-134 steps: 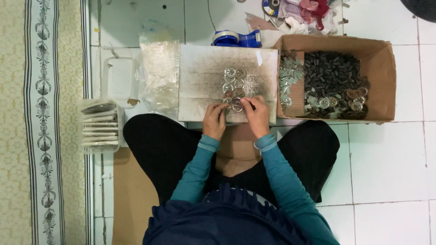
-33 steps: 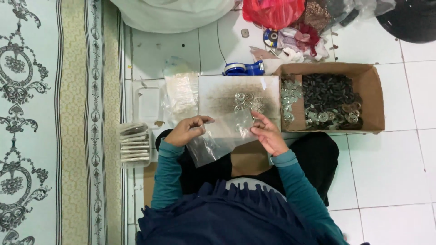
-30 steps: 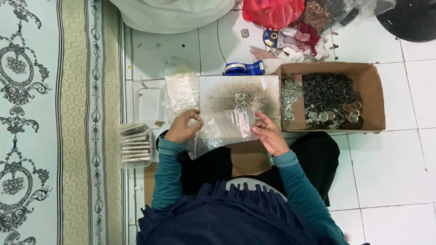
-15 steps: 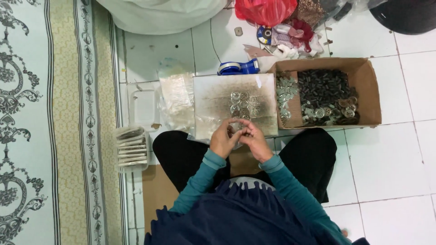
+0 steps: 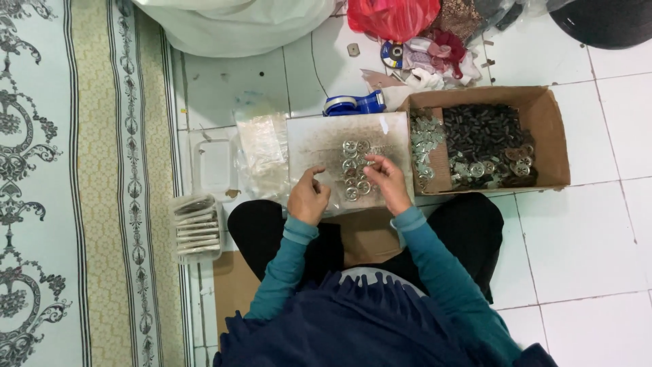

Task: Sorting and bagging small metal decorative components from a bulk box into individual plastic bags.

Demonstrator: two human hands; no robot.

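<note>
Metal rings (image 5: 354,170): small round silvery pieces, clustered in a loose column on the grey board, between the two hands.
Board (image 5: 319,139): flat, pale grey, speckled, resting over the lap and the floor, just left of the cardboard box.
Right hand (image 5: 387,183): over the right side of the board, fingertips curled down onto the cluster of rings, pinching at one of them; whether a ring is actually lifted, too small to tell.
Left hand (image 5: 308,197): at the board's lower left edge, loosely clenched, thumb up, knuckles toward the rings; anything gripped inside, hidden.
Cardboard box (image 5: 553,136): open, to the right of the board, touching it; dark small parts heaped in the middle, more silvery round pieces along the left and lower sides.
Clear plastic bags (image 5: 261,143): limp stack just left of the board.
Tape dispenser (image 5: 353,104): blue, on the tiles just beyond the board's far edge.
White basket (image 5: 195,228): beside the left knee, holding flat packets stacked on edge.
Red bag (image 5: 394,17): crumpled, far side of the tiles, near assorted clutter.
Rug (image 5: 81,183): patterned, pale green and beige, along the left.
</note>
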